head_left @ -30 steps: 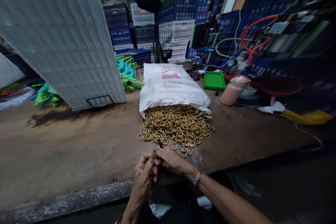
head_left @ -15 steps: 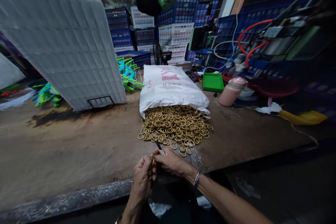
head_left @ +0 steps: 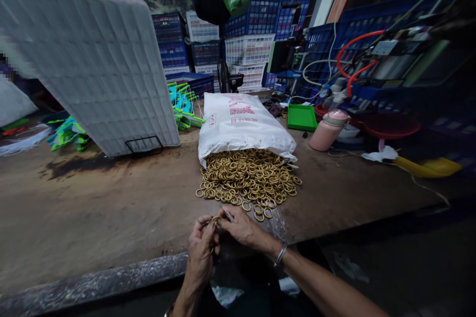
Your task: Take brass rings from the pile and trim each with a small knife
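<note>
The two hands are close together at the table's near edge. The left hand [head_left: 201,243] pinches a brass-coloured ring [head_left: 215,219] upright between thumb and fingers; the right hand [head_left: 242,227] meets it there, gripping a slim tool [head_left: 228,215] whose type cannot be told. A silvery bracelet [head_left: 280,253] circles the right wrist. Just beyond the hands, a heap of similar rings [head_left: 249,176] spills across the brown table [head_left: 148,208] from the open mouth of a white sack [head_left: 241,126] with red printing, lying on its side. To the sack's left leans a pale quilted panel [head_left: 104,69]; to its right sit a green tray [head_left: 301,117] and a pink bottle [head_left: 327,131]. Behind stand stacked blue and white plastic crates [head_left: 250,48].
</note>
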Demonstrator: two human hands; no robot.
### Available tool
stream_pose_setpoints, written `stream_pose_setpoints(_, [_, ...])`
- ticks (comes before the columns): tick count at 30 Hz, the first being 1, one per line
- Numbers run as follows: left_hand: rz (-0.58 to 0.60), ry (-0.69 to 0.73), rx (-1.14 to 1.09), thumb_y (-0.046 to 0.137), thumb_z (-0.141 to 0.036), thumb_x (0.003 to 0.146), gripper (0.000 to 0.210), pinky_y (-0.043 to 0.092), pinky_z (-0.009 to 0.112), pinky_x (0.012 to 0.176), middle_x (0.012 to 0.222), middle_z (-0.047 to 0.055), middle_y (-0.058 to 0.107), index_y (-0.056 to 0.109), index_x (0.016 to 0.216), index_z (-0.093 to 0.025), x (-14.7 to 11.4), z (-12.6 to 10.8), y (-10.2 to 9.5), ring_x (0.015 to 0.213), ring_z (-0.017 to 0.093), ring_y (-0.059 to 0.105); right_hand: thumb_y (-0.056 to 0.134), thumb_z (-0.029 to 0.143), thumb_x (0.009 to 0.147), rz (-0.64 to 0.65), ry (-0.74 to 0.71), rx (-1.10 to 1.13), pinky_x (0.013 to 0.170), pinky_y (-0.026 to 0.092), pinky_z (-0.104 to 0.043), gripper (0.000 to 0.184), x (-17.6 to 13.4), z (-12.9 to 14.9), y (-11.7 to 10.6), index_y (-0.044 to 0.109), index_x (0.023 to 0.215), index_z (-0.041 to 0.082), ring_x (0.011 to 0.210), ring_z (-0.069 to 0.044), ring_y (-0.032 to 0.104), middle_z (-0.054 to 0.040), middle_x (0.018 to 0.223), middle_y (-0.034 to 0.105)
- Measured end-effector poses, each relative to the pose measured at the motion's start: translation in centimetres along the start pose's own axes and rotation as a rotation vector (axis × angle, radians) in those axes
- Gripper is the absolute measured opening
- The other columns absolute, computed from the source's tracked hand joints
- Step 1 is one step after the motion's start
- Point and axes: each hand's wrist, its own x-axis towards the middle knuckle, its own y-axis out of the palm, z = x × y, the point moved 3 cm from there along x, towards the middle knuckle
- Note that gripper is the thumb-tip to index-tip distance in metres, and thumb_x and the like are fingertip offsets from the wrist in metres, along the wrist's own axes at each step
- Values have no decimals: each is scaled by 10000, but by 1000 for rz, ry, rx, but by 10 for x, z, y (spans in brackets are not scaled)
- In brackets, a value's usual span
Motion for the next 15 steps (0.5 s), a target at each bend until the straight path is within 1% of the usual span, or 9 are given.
stream_pose_setpoints(2, [-2,13,30,625,-370,686,320,277,141,353,504,-86,493,468,913,-209,1,1,-2,367,43,397,480,234,734,10,16,15,501,274,-168,138,-1,1,0,508,633,144,553,-67,346,59,567,396])
stream_pose_setpoints(4, [-21,29,91,611,-374,698,291,267,139,351,482,-92,477,483,897,-204,3,2,-3,349,37,378,492,255,728,28,70,57,486,276,-165,145,-2,2,0,506,636,144,536,-65,348,59,557,404])
stream_pose_setpoints(7, [-73,61,223,599,-399,699,274,261,139,346,445,-92,460,510,846,-186,4,1,-5,336,37,358,492,284,733,63,148,133,475,293,-164,160,-3,2,0,510,654,147,511,-63,375,51,554,457])
stream_pose_setpoints(9, [-91,82,291,591,-407,701,265,266,140,349,448,-85,462,520,814,-178,4,-1,-4,345,39,361,476,299,746,71,163,149,473,298,-165,182,-2,2,0,509,647,149,493,-61,384,45,549,482])
stream_pose_setpoints(12, [-65,95,333,575,-399,718,242,266,137,351,452,-85,444,517,792,-175,2,-4,-1,355,39,351,454,291,755,50,170,143,466,289,-165,208,0,2,-1,496,608,151,474,-57,372,49,514,463])
stream_pose_setpoints(15, [14,45,305,550,-410,736,240,277,135,346,466,-84,438,504,798,-184,1,-2,2,355,40,350,449,252,743,26,195,153,483,306,-166,174,1,2,-2,499,612,149,492,-62,392,48,524,466])
